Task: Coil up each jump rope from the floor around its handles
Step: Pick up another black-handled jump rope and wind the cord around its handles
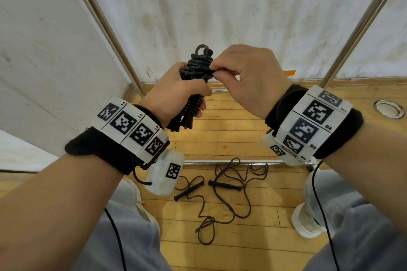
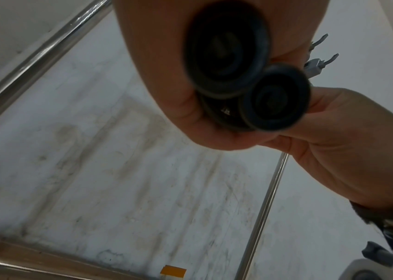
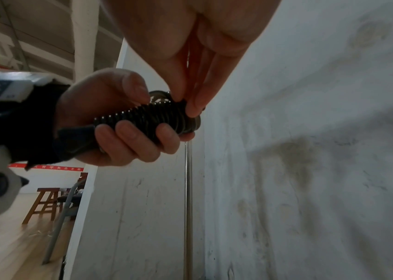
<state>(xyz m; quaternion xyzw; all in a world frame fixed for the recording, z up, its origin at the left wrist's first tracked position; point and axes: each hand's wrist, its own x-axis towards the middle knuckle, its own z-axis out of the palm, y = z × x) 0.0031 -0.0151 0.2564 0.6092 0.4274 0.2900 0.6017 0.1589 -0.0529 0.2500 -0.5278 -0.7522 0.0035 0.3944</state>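
With the left hand (image 1: pixel 176 90) gripping the black coiled jump rope (image 1: pixel 198 66) and the right hand (image 1: pixel 242 72) pinching its last turn, a slip risked unwinding the coil

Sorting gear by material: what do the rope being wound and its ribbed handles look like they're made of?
Wound rope: likely glossy black plastic or vinyl, since its coils catch highlights. Ribbed handles: seemingly black rubber or moulded plastic with shiny ridge edges; which one is unclear.

The head view looks down over both wrists toward the floor (image 1: pixel 231 215). Each wrist view sits close, looking up along its hand; all share the coiled rope (image 1: pixel 197 68).
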